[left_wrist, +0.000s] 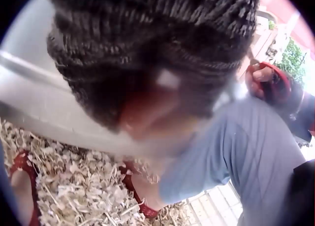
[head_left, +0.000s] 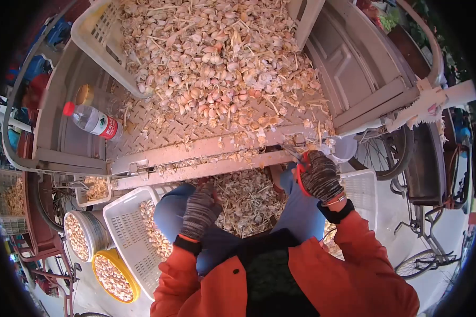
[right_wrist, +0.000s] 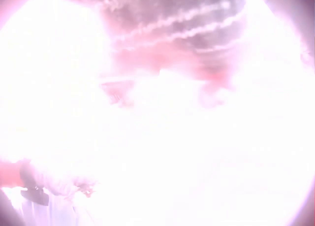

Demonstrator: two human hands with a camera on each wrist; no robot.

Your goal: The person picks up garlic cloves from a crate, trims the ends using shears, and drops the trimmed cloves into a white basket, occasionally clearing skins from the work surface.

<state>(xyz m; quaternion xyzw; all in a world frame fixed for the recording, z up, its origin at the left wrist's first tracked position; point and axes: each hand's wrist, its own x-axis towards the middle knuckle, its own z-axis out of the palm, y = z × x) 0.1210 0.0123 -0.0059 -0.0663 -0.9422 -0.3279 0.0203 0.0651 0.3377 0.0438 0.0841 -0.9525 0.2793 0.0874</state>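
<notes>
My left hand (head_left: 198, 211), in a grey striped knitted glove with bare fingertips, is over the left knee beside a white basket (head_left: 129, 224). Its fingers look curled in the left wrist view, blurred around a small pale spot; I cannot tell whether they hold anything. At the truck bed's edge, my right hand (head_left: 322, 177) in a matching glove grips red-handled scissors (head_left: 303, 168), blades pointing up and left. Glare washes out most of the right wrist view. Ahead lies a heap of garlic bulbs (head_left: 211, 103) with dry stalks on the metal truck bed (head_left: 158, 134).
A water bottle (head_left: 95, 121) lies on the bed's left. Dry garlic trimmings (head_left: 246, 203) cover the ground between the legs. Trimmed garlic fills a yellow bucket (head_left: 135, 288) and a round pail (head_left: 98, 232) at left. Another white basket (head_left: 362, 190) is at right.
</notes>
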